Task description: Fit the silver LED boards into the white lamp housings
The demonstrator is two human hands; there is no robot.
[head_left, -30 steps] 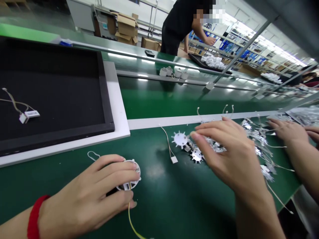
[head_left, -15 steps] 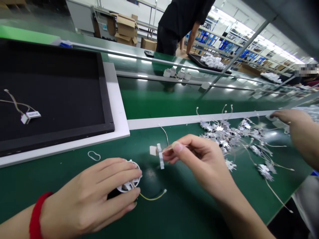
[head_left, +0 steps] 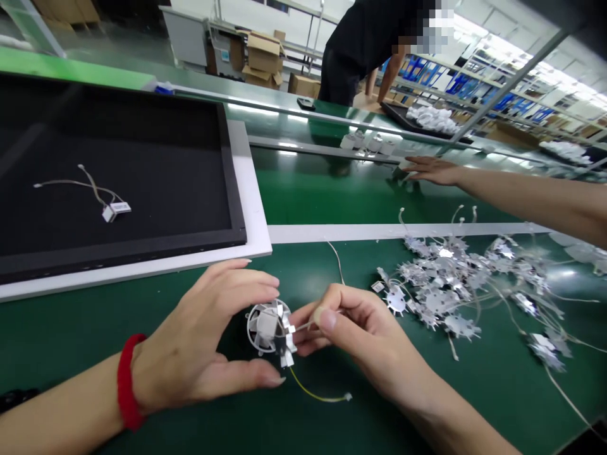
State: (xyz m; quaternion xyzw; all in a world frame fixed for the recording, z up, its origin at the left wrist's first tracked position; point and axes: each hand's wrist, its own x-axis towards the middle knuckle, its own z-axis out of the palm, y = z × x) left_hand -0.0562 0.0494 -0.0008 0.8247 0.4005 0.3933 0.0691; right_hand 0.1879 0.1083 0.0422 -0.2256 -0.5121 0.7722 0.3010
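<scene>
My left hand (head_left: 194,341), with a red band at the wrist, is open in a C shape beside a round white plastic housing (head_left: 250,333). Its fingers and thumb are apart, above and below the housing; whether they touch it is unclear. In my right hand (head_left: 360,335), thumb and fingers pinch the pale wire of a star-shaped metal plate (head_left: 288,344). That plate stands on edge at the housing's right side. A small white block (head_left: 266,325) shows at the ring's middle. From below runs a yellow wire (head_left: 315,396) with a white connector.
Many star-shaped metal plates with wires (head_left: 441,284) lie heaped at right. A black tray (head_left: 239,189) at left holds a wired white part (head_left: 110,212). Another person's hand (head_left: 431,170) reaches over the far strip, near white round parts (head_left: 374,144). A person in black stands behind.
My right hand has brought the metal plate left against the housing. My left hand has opened from lying over the housing. The other person's hand has moved from the right side to the far strip.
</scene>
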